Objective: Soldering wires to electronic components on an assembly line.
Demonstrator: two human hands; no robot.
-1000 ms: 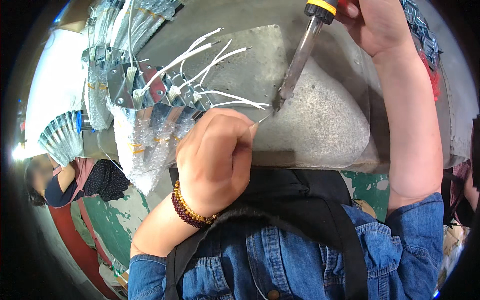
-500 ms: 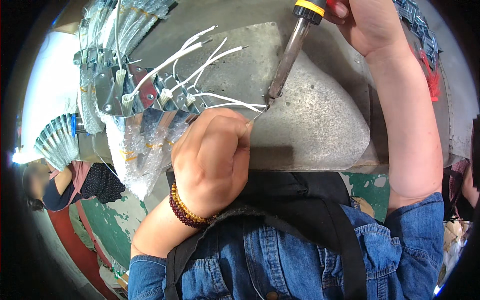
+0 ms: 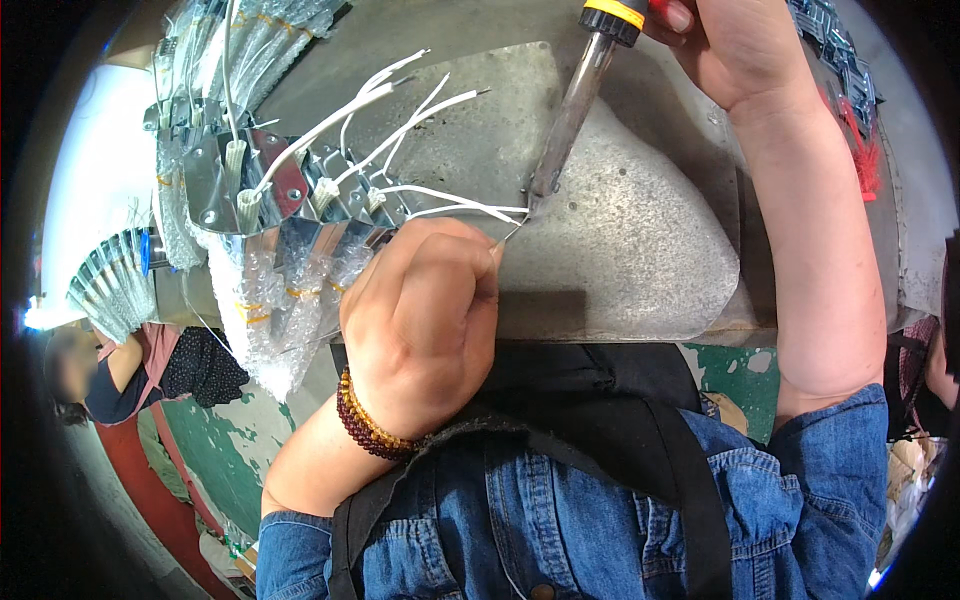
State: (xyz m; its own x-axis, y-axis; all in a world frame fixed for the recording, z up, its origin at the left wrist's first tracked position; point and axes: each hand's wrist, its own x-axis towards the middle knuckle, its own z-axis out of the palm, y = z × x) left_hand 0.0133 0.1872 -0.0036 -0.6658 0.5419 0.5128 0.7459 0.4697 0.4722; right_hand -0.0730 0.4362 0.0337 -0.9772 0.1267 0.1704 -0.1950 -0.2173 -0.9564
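Note:
My right hand (image 3: 738,55) is wrapped round the soldering iron (image 3: 572,120) near the top edge; the picture's edge cuts off part of its handle. The iron's tip slants down to the ends of two white wires (image 3: 462,203) and appears to touch them. My left hand (image 3: 422,325) is closed in a pinch just below, with a thin strand of solder wire (image 3: 514,231) rising from its fingers to the same spot. These wires come from a row of folded metal strips (image 3: 290,190) with white sleeves, left of my left hand. Other white leads stick up from them.
A metal plate (image 3: 650,230) covers the table before me. Bubble-wrapped bundles of strips (image 3: 245,40) lie at the far left, with another bundle (image 3: 115,280) nearer. Red bristly material (image 3: 862,165) and dark metal pieces (image 3: 838,50) lie at right. Another person (image 3: 140,365) is at left.
The soldering iron has shifted slightly left, and its tip with the white wire ends has moved a little the same way. My left hand has barely moved.

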